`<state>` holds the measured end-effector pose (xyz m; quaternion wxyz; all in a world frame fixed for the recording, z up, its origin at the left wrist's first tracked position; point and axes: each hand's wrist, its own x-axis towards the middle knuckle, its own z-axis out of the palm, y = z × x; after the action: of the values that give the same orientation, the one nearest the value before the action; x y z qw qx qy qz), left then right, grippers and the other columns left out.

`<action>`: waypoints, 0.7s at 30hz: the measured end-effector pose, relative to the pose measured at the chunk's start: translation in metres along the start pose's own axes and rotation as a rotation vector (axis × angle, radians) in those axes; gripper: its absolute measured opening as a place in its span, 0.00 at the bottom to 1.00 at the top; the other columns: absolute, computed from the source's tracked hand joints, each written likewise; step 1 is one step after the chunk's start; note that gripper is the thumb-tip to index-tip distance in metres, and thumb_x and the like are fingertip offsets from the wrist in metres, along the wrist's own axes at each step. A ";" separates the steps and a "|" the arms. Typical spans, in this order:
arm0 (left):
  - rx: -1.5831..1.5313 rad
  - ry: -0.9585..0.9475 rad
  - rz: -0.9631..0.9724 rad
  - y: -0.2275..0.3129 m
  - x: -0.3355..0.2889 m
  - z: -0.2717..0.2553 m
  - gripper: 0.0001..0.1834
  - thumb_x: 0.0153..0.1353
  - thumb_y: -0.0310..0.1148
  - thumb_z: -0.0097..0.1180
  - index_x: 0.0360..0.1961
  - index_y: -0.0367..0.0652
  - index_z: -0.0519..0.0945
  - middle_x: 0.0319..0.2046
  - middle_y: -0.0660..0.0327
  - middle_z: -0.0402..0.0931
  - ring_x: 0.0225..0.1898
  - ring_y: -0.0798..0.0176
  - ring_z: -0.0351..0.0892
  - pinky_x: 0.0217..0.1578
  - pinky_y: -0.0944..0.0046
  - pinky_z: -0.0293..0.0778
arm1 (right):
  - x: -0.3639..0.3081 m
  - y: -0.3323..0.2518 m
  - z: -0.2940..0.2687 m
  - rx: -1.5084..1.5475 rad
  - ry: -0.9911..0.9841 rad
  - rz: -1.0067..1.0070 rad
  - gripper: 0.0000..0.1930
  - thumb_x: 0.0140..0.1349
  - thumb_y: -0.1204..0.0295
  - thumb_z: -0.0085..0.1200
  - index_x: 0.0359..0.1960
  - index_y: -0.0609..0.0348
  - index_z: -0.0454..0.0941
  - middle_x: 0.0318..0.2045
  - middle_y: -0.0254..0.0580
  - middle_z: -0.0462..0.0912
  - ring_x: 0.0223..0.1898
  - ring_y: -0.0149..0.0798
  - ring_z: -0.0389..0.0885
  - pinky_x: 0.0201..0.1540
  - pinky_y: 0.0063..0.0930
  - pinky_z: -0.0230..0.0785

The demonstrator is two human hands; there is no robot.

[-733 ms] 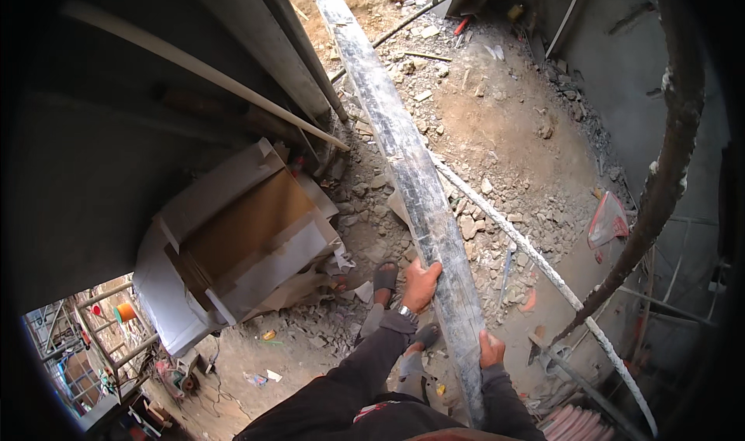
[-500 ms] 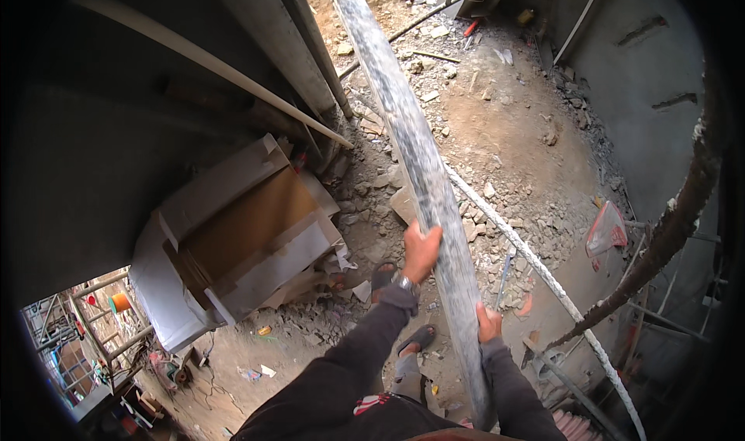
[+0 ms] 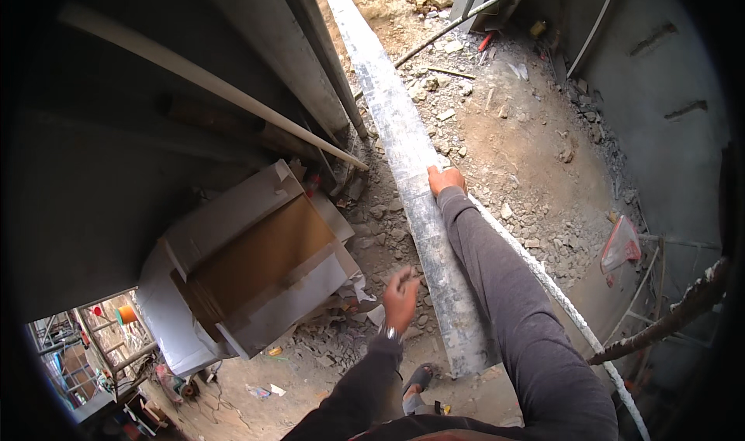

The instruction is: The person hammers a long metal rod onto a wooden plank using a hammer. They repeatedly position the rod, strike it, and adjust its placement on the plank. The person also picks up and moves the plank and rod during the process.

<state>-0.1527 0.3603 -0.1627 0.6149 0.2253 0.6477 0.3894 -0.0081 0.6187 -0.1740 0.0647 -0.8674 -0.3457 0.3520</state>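
Observation:
A long plank point(image 3: 415, 162), worn grey and white, stretches from the rubble at the top down to near my body, its broad face turned up. My right hand point(image 3: 446, 179) is closed on the plank's right edge, around mid-length; the fingers underneath are hidden. Off the left edge, my left hand point(image 3: 401, 297) is apart from the plank, with nothing in it and its fingers loosely bent and spread. A watch circles my left wrist. Both forearms are in dark sleeves.
An open cardboard box point(image 3: 256, 259) lies to the left. A pale pole point(image 3: 209, 76) leans above it. A crusted white bar point(image 3: 539, 270) slants past my right arm, with a dark crusted pipe point(image 3: 660, 321) further right. Rubble point(image 3: 497, 200) covers the ground; a sandalled foot point(image 3: 419, 377) shows below.
My left hand has let go of the plank and dropped toward me. My right hand has shifted farther up along it. The plank's broad face has turned up, and its near end now shows.

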 end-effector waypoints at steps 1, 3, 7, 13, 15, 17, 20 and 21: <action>0.064 -0.017 -0.095 -0.019 -0.034 -0.014 0.19 0.62 0.31 0.58 0.53 0.36 0.76 0.46 0.54 0.79 0.44 0.65 0.79 0.44 0.66 0.74 | 0.005 -0.004 0.003 -0.031 -0.008 -0.009 0.36 0.55 0.44 0.54 0.41 0.75 0.81 0.45 0.68 0.80 0.51 0.59 0.80 0.54 0.42 0.70; 0.161 -0.075 -0.088 -0.054 -0.096 -0.049 0.16 0.60 0.29 0.59 0.49 0.37 0.79 0.45 0.51 0.80 0.45 0.63 0.81 0.45 0.66 0.74 | 0.011 -0.003 0.006 -0.066 -0.016 -0.061 0.36 0.55 0.45 0.54 0.43 0.75 0.80 0.46 0.69 0.80 0.52 0.60 0.79 0.55 0.42 0.70; 0.622 -0.082 -0.102 -0.111 -0.181 -0.121 0.21 0.53 0.36 0.58 0.48 0.41 0.81 0.40 0.50 0.82 0.43 0.52 0.83 0.45 0.57 0.76 | 0.007 0.013 0.004 -0.075 -0.090 -0.151 0.39 0.54 0.43 0.54 0.45 0.78 0.79 0.47 0.71 0.79 0.51 0.61 0.79 0.55 0.41 0.70; 0.642 -0.054 -0.394 -0.142 -0.211 -0.194 0.20 0.55 0.38 0.57 0.48 0.42 0.82 0.43 0.49 0.82 0.44 0.49 0.83 0.43 0.54 0.79 | -0.024 0.031 -0.021 -0.051 -0.071 -0.221 0.37 0.51 0.49 0.64 0.47 0.78 0.77 0.45 0.67 0.81 0.48 0.59 0.81 0.52 0.39 0.72; 0.628 -0.022 -0.407 -0.144 -0.212 -0.203 0.19 0.56 0.38 0.57 0.47 0.42 0.82 0.41 0.51 0.83 0.44 0.51 0.84 0.40 0.55 0.80 | -0.038 0.040 -0.036 -0.045 -0.087 -0.290 0.35 0.51 0.51 0.65 0.49 0.74 0.77 0.44 0.65 0.82 0.47 0.58 0.82 0.51 0.38 0.72; 0.668 0.015 -0.431 -0.148 -0.212 -0.203 0.18 0.57 0.37 0.57 0.47 0.41 0.82 0.38 0.53 0.84 0.42 0.53 0.84 0.38 0.56 0.81 | -0.053 0.056 -0.055 -0.060 -0.164 -0.324 0.32 0.51 0.52 0.65 0.48 0.69 0.79 0.45 0.65 0.82 0.47 0.54 0.82 0.51 0.36 0.73; 0.312 0.064 -0.563 -0.160 -0.214 -0.191 0.18 0.57 0.35 0.58 0.48 0.39 0.82 0.35 0.55 0.84 0.40 0.58 0.85 0.36 0.59 0.80 | -0.078 0.083 -0.078 -0.116 -0.228 -0.391 0.28 0.51 0.54 0.66 0.47 0.64 0.81 0.43 0.64 0.83 0.46 0.51 0.83 0.50 0.35 0.73; 0.313 0.035 -0.495 -0.165 -0.216 -0.186 0.19 0.58 0.35 0.57 0.49 0.38 0.82 0.34 0.55 0.84 0.38 0.59 0.85 0.36 0.60 0.80 | -0.086 0.093 -0.086 -0.139 -0.263 -0.343 0.26 0.52 0.55 0.66 0.47 0.62 0.81 0.42 0.63 0.83 0.45 0.50 0.84 0.50 0.35 0.73</action>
<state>-0.2717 0.0537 -0.1686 0.6376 0.1458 0.7458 0.1269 0.0558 0.5038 -0.0942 0.0181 -0.7450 -0.5171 0.4210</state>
